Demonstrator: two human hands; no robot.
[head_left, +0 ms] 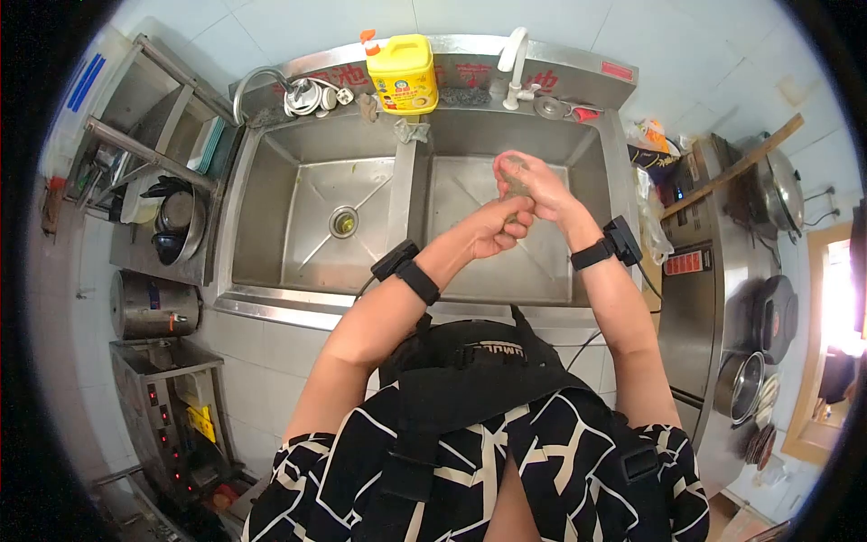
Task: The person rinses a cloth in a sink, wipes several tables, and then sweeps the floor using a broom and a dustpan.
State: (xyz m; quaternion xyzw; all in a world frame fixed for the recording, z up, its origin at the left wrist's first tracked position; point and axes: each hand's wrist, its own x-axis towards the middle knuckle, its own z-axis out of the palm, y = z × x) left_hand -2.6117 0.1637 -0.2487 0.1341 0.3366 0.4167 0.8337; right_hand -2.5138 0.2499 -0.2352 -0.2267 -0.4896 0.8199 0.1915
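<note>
Over the right-hand basin of a steel double sink, both my hands are close together. A small crumpled greyish thing, like a wet rag or scouring pad, is squeezed between them. My right hand wraps its upper part, fingers curled. Just below and to the left, my left hand is closed around its lower end. My fingers and palms hide much of it. Behind my hands, a white faucet rises from the sink's back ledge.
A yellow pump jug and a crumpled grey cloth are by the basin divider. A curved metal tap stands at the back left. Metal shelving holds pans on the left; a steel counter runs along the right.
</note>
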